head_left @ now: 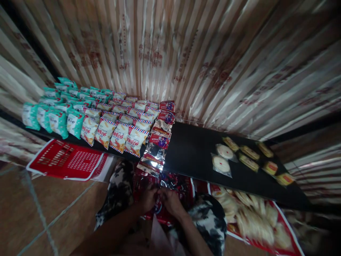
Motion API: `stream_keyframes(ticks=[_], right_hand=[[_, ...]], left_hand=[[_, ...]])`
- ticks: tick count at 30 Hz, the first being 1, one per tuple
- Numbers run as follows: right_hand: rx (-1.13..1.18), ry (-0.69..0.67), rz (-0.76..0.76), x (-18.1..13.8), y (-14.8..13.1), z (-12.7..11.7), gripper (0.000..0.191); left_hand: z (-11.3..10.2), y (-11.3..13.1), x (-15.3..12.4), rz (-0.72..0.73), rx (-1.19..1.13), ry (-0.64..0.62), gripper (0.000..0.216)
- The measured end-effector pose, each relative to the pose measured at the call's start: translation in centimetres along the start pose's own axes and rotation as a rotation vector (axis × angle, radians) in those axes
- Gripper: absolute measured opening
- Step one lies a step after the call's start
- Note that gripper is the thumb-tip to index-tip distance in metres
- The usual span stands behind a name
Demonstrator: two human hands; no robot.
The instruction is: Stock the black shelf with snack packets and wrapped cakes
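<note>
My left hand (148,200) and my right hand (172,202) meet low in the middle, over my lap. Both have their fingers curled on a red and silver snack packet (160,209) held between them. More red and silver packets (170,181) lie bunched just above my hands. A column of the same red packets (159,138) runs up the black shelf (191,153) directly ahead. My knees in black-and-white patterned trousers (210,217) flank my hands.
Rows of teal packets (57,119) and white, red-striped packets (119,133) fill the shelf's left part. Round cakes (222,158) and small wrapped bars (249,158) lie at its right. A red basket (66,160) sits below left, and a red tray of pale cakes (253,222) below right.
</note>
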State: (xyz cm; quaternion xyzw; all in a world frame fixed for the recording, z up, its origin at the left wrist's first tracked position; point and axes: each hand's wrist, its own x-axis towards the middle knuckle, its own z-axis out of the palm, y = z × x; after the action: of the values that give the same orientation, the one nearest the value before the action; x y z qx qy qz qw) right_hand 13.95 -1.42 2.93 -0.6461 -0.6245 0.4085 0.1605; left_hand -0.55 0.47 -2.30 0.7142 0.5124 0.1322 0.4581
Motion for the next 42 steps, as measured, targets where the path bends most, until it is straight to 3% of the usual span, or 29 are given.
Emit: stream_keyframes(ticks=[5, 11, 17, 21, 24, 28, 33, 36, 42], right_hand=[[-0.027, 0.072, -0.019, -1.3, -1.1, -2.2, 0.032], [0.097, 0.203, 0.012, -2.4, -2.4, -3.9, 0.031], [0.28, 0.283, 0.002, -3.7, -4.2, -6.8, 0.04], [0.525, 0.214, 0.032, -5.6, -5.1, -9.9, 0.048], [0.703, 0.259, 0.066, -7.1, -5.2, -11.4, 0.05], [0.872, 0.287, 0.045, -7.9, -4.8, -11.3, 0.049], [0.922, 0.291, 0.048, -7.4, -4.7, -9.6, 0.039], [0.955, 0.323, 0.075, -7.0, -5.2, -9.2, 0.04], [1.056, 0.401, 0.076, -5.3, -6.6, -9.9, 0.044]], left_hand=[[-1.4, 0.8, -0.3, 0.163, 0.131, -0.084, 0.037], [-3.2, 2.9, -0.6, 0.195, 0.193, -0.123, 0.016], [-4.2, 5.9, -1.5, 0.247, 0.192, -0.146, 0.013], [-4.7, 7.6, -1.9, 0.29, 0.047, -0.15, 0.015], [-5.1, 9.0, -1.9, 0.279, -0.167, -0.116, 0.016], [-5.8, 11.4, -1.6, 0.282, -0.407, -0.073, 0.02], [-6.4, 13.5, -0.7, 0.307, -0.65, -0.073, 0.02], [-6.7, 13.9, 0.0, 0.273, -0.694, -0.035, 0.015], [-8.2, 13.8, 0.6, 0.228, -0.809, 0.014, 0.025]])
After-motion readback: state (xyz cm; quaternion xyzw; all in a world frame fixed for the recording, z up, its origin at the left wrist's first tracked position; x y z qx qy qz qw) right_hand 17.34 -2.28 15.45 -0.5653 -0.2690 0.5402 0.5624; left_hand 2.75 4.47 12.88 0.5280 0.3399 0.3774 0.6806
